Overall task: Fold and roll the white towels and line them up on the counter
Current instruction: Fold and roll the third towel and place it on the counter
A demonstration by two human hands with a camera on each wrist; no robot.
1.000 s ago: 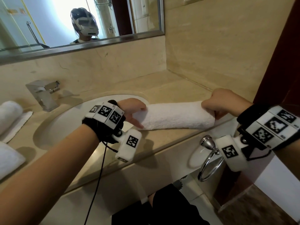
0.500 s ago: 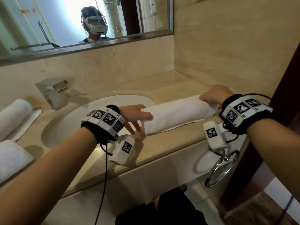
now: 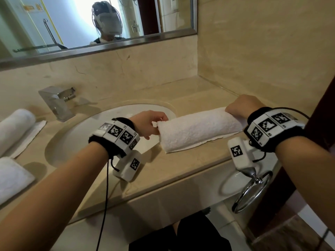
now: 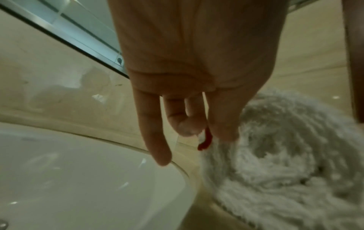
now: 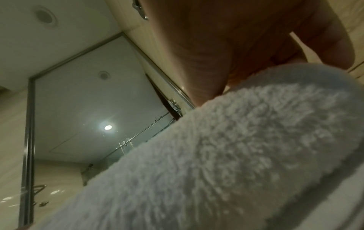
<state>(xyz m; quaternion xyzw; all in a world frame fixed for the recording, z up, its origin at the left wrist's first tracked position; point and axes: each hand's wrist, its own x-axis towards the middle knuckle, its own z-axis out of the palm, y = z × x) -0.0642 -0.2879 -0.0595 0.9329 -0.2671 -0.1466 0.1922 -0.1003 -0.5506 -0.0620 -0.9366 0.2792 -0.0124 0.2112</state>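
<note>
A rolled white towel lies across the counter to the right of the sink. My left hand pinches the upper corner of its left end. In the left wrist view the left hand pinches the towel's edge beside a small red thread, and the spiral end of the roll shows. My right hand is curled over the right end of the roll, its fingertips hidden behind it. The right wrist view shows the right hand on top of the towel.
The sink basin and chrome faucet are left of the roll. Another rolled towel and a folded one lie at the far left. A towel ring hangs under the counter edge. The side wall stands close on the right.
The roll has moved back from the counter's front edge. My left hand went from straight fingers against the roll's end to pinching its corner. My right hand stays on the right end.
</note>
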